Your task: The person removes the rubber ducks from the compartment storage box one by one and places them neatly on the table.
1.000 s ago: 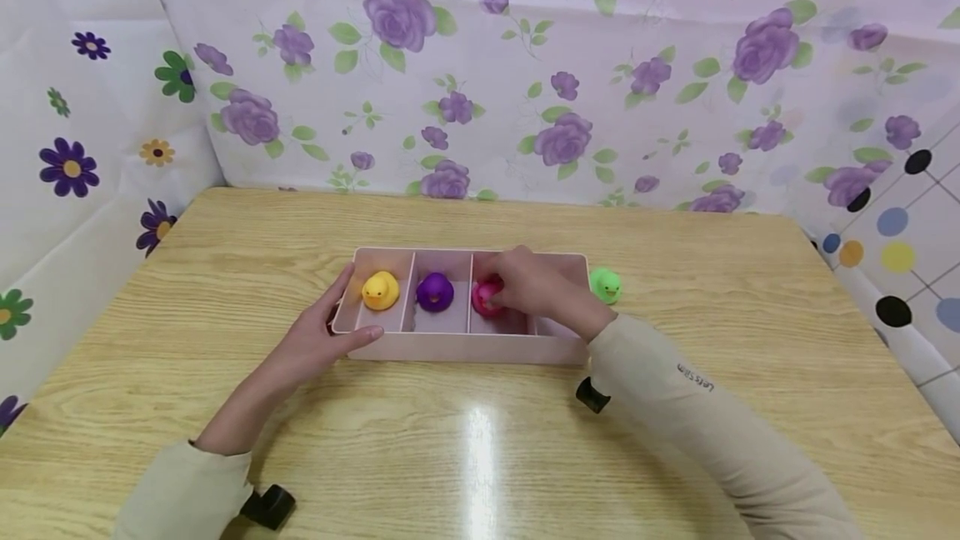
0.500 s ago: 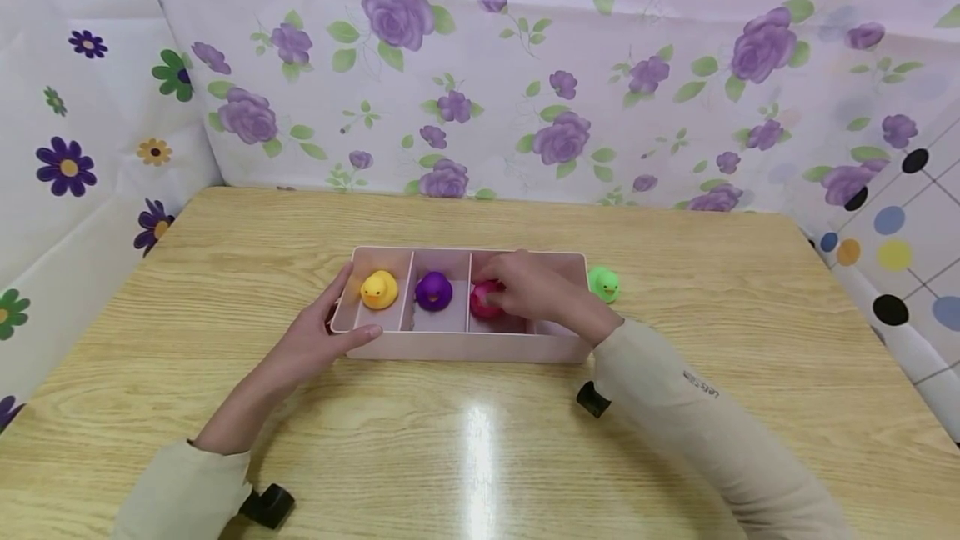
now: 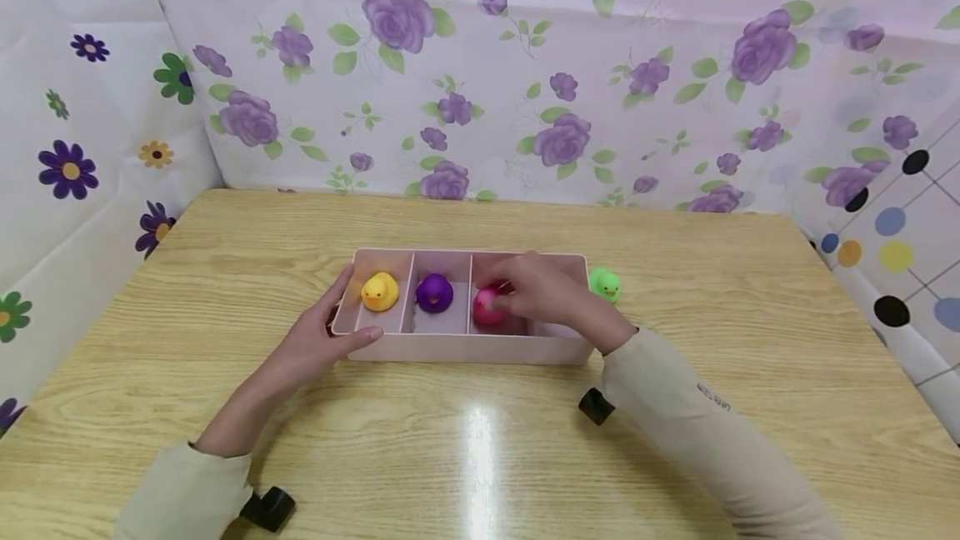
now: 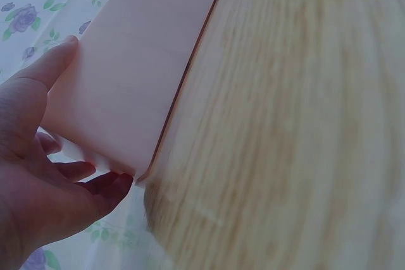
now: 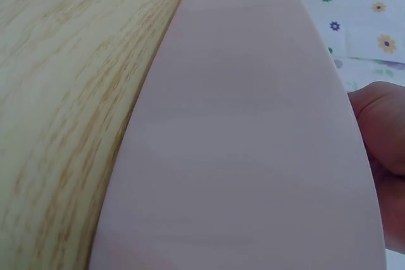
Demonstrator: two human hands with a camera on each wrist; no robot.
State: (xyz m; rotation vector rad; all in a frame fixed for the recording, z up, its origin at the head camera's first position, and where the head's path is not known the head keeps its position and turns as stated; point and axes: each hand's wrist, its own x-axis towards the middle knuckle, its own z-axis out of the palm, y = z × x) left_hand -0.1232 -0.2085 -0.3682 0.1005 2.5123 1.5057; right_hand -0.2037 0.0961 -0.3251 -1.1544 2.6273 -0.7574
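A pale pink box [image 3: 465,348] with a row of compartments lies across the table. My left hand [image 3: 311,340] grips its left end, thumb over the front rim and fingers against the end wall; the left wrist view shows these fingers [image 4: 107,184] curled at the box's corner. My right hand [image 3: 543,290] reaches into the third compartment, finger and thumb around a pink rubber duck [image 3: 486,312], partly hidden by them. A yellow rubber duck [image 3: 380,292] sits in the first compartment, a purple rubber duck [image 3: 434,293] in the second. The right wrist view shows mostly the box's outer wall [image 5: 240,131].
A green rubber duck [image 3: 604,284] stands on the wooden table [image 3: 420,457], just beyond the box's right end. Flowered cloth [image 3: 480,73] hangs behind the table and at its sides. My right forearm crosses over the box's front right part.
My right hand has shifted slightly right and toward me, leaving more of the pink duck showing. The left hand, the box and the other ducks stay put.
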